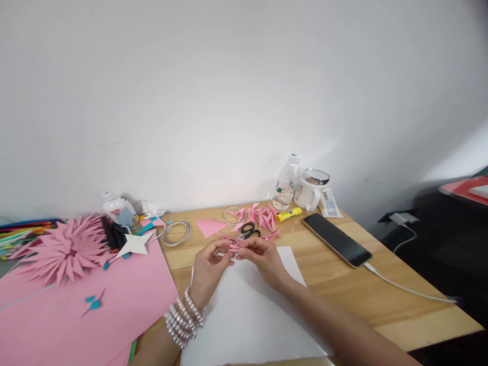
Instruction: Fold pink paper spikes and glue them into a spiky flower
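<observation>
A small folded pink paper piece is pinched between both hands, above the far edge of a white sheet. My left hand, with pearl bracelets on its wrist, grips it from the left. From the other side my right hand holds it with thumb and fingers closed. The fingertips hide part of the paper. Just beyond the hands lie black-handled scissors and several folded pink paper pieces. A flat pink paper piece rests farther left.
At left, a pink paper flower and a white paper star lie on pink sheets. A coiled cable is nearby. A glue stick, water bottle, mug and plugged-in phone are at right.
</observation>
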Demonstrator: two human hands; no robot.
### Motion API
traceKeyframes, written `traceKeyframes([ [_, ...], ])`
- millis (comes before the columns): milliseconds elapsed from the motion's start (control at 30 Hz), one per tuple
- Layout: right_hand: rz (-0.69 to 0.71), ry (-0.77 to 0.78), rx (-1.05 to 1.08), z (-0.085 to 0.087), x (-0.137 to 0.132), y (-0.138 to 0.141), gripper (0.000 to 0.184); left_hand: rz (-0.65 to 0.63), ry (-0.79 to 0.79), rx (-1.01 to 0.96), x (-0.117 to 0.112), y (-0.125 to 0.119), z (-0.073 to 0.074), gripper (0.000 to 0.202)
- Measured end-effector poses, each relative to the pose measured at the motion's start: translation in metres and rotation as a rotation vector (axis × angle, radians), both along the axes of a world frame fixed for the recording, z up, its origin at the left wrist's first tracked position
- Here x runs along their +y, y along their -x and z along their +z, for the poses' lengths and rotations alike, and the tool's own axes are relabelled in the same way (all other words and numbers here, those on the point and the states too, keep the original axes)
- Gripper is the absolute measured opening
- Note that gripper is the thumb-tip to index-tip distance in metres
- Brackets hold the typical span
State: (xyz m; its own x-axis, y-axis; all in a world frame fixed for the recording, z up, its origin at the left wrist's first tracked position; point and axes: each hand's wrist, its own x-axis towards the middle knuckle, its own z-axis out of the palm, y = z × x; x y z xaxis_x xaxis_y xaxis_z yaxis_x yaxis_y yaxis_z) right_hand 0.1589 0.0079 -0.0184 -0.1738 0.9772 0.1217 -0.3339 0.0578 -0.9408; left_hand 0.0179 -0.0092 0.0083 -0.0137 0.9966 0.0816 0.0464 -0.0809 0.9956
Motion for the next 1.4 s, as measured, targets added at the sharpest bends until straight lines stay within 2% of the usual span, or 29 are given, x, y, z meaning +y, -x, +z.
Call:
traceKeyframes([
  [233, -0.057, -0.025, -0.093, 0.003, -0.0023, 0.0011, 0.019, -0.011, -0.018, -0.023, -0.0004, -0.0007, 0.0014, 0.019],
  [433, -0.091, -0.162, -0.174, 0.0038, -0.0043, 0.0, 0.009, -0.03, -0.056, -0.056, -0.0019, -0.0014, 0.0005, 0.01],
  [767, -0.008, -0.126, -0.061, 0.0009, -0.0035, 0.0016, 0.011, -0.008, -0.188, 0.016, -0.0045, -0.0004, 0.0018, 0.006],
  [933, -0.02, -0.213, -0.11, 0.0031, -0.0052, 0.0007, 0.01, 0.03, -0.131, -0.006, -0.0048, -0.0002, 0.0001, 0.011],
  [1100, -0.126, -0.402, -0.284, 0.0, -0.002, -0.0023, 0.008, -0.031, -0.068, -0.129, 0.0002, 0.002, -0.0066, 0.019],
  [1167, -0.125, -0.433, -0.31, -0.001, -0.0009, -0.0027, 0.008, -0.052, -0.056, -0.158, 0.0018, 0.003, -0.0075, 0.021],
  [1233, -0.08, -0.398, -0.29, -0.001, -0.0006, -0.0016, 0.008, -0.054, -0.075, -0.14, 0.0021, 0.0038, -0.0065, 0.02],
  [1400, 0.053, -0.124, -0.074, 0.0002, -0.0024, 0.0053, 0.013, -0.021, -0.197, 0.039, -0.0023, 0.0036, -0.0014, 0.018],
])
